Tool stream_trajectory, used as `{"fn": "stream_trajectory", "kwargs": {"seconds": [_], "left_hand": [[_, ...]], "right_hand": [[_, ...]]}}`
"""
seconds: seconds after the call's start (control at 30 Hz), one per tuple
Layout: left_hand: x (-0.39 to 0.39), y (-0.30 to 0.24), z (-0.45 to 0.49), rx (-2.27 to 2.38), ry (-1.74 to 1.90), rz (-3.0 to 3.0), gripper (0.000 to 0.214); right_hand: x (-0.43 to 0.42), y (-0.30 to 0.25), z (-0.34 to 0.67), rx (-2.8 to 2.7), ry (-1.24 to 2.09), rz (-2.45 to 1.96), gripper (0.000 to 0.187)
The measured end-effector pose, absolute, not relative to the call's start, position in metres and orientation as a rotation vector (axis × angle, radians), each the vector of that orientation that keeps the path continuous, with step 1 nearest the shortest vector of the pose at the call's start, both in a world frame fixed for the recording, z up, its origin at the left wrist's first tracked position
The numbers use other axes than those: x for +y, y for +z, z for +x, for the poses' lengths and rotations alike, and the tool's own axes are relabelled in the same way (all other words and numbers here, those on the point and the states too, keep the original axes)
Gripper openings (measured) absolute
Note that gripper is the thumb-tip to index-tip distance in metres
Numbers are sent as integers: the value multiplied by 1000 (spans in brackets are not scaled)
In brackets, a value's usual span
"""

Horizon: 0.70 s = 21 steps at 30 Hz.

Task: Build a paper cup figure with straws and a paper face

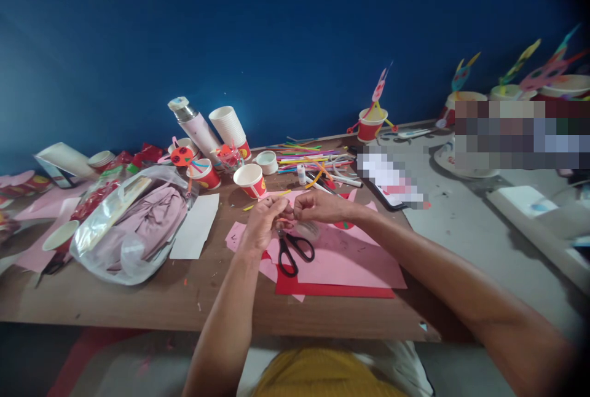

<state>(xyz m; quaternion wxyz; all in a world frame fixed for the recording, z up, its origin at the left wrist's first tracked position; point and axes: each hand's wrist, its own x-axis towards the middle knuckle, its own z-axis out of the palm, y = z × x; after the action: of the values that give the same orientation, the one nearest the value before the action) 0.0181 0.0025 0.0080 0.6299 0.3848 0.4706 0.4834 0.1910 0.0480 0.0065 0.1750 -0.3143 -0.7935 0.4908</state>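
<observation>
Hands, left (263,222) and right (317,208), meet in closed pinches, any held piece too small to tell, at twelve o'clock from black scissors (292,251) on pink paper (353,269), fine fingertip work seemingly underway, next move calling for steadiness.

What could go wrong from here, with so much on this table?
The black-handled scissors lie right by the left hand and right hand, so a careless move might knock or snag them. The nearby paper cup could tip if brushed. Loose colourful stems might scatter.
</observation>
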Motion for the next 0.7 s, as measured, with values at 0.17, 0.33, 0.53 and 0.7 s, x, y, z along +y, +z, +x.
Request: {"fn": "stream_trajectory", "kwargs": {"seconds": [0.17,0.33,0.53,0.7], "left_hand": [[1,9,19,1147,1004,945,22],[0,10,19,1168,982,990,20],[-2,14,18,1151,985,993,19],[-1,14,16,1096,998,923,21]], "right_hand": [[45,14,191,-2300,1351,-953,14],[45,12,190,-2305,1327,-956,17],[48,6,191,-2286,1339,-937,14],[48,12,192,-2249,1361,-928,12]]}}
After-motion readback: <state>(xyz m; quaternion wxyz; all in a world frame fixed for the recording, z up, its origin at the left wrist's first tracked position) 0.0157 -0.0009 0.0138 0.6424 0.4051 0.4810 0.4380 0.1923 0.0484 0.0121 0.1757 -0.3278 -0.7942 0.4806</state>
